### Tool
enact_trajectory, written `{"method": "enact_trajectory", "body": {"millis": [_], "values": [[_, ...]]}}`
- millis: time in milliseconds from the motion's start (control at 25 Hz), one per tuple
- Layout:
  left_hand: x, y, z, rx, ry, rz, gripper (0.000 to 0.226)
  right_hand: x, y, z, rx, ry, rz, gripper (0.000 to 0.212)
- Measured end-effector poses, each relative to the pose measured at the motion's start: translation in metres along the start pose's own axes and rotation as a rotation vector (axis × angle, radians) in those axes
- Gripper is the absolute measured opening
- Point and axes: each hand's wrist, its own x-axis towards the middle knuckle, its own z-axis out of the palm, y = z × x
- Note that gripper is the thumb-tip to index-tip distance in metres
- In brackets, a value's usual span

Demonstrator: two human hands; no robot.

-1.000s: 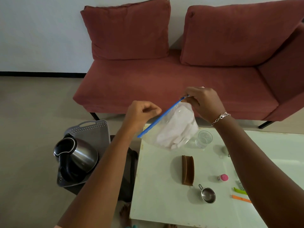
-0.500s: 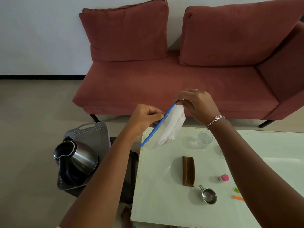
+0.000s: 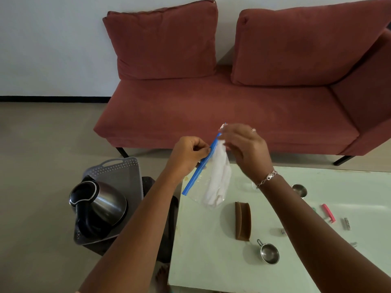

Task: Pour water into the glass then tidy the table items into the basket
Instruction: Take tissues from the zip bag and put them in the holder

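I hold a clear zip bag (image 3: 218, 182) with a blue seal strip and white cloth inside, above the far left corner of the white table (image 3: 211, 261). My left hand (image 3: 190, 153) pinches the middle of the strip. The strip's upper end is pinched by my right hand (image 3: 243, 149). The bag hangs steeply, nearly edge-on. A steel kettle (image 3: 101, 204) with a black handle sits in the grey basket (image 3: 118, 172) on a dark stool left of the table. My right wrist hides most of the glass.
On the table lie a brown curved holder (image 3: 243, 220), a small steel cup (image 3: 269, 253), a second steel cup (image 3: 299, 190), a pink clip (image 3: 329, 215) and small metal bits. A red sofa (image 3: 211, 106) stands behind the table.
My hands have come closer together and the bag has turned from slanted and spread out to steep and narrow. My right hand has shifted left along the strip.
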Motion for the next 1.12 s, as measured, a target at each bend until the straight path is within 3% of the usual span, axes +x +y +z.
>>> {"method": "enact_trajectory", "body": {"millis": [120, 280, 360, 480, 560, 760, 960, 1120], "values": [[0.002, 0.000, -0.002, 0.019, -0.044, 0.016, 0.013, -0.011, 0.002, 0.009, -0.088, -0.076, -0.244, 0.017], [0.004, -0.003, -0.002, 0.052, -0.044, 0.006, 0.011, -0.008, 0.007, 0.010, -0.119, -0.095, -0.367, 0.005], [0.006, -0.006, -0.002, 0.132, 0.025, 0.032, 0.009, -0.008, 0.012, 0.007, -0.126, -0.119, -0.441, 0.012], [0.010, -0.017, -0.006, 0.425, 0.213, 0.202, 0.017, -0.016, 0.019, 0.002, -0.126, -0.202, -0.545, 0.029], [0.011, -0.026, -0.007, 0.503, 0.249, 0.362, 0.025, -0.022, 0.024, 0.000, -0.152, -0.256, -0.604, 0.038], [0.011, -0.029, 0.001, 0.792, 0.057, 0.376, 0.044, -0.035, 0.034, -0.001, -0.201, -0.361, -0.679, 0.031], [0.006, -0.024, 0.007, 0.743, -0.032, 0.373, 0.051, -0.029, 0.026, 0.006, -0.252, -0.475, -0.649, 0.021], [0.006, -0.015, 0.012, 0.747, -0.092, 0.401, 0.051, -0.019, 0.019, 0.016, -0.371, -0.477, -0.643, 0.033]]}}
